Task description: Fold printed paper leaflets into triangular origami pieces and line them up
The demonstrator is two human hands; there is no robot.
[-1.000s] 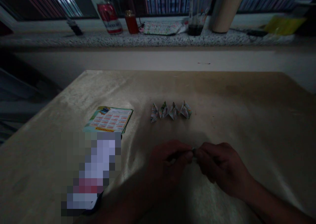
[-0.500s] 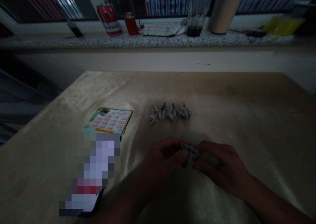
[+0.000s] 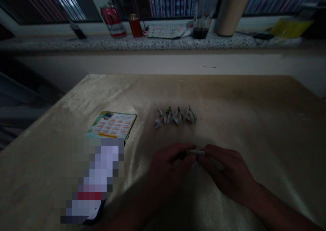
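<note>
Both my hands meet low over the beige table [image 3: 249, 112] and pinch one small folded piece of printed paper [image 3: 196, 152] between their fingertips. My left hand [image 3: 170, 166] grips it from the left, my right hand [image 3: 224, 171] from the right, fingers curled on both. Just beyond them lies a row of several small folded paper pieces [image 3: 175, 116], side by side. The scene is dim, and the paper's shape between my fingers is mostly hidden.
A printed leaflet [image 3: 112, 124] lies left of the row, with a phone [image 3: 93, 180] nearer me at the table's left. On the stone ledge behind stand a red can [image 3: 112, 20], a small red jar [image 3: 134, 24], a dark drink cup [image 3: 202, 23] and a beige cylinder [image 3: 230, 10].
My hands have kept working the small paper between their fingertips; it was lifted and turned slightly, and now lies flatter between them. The row of folded pieces has not moved.
</note>
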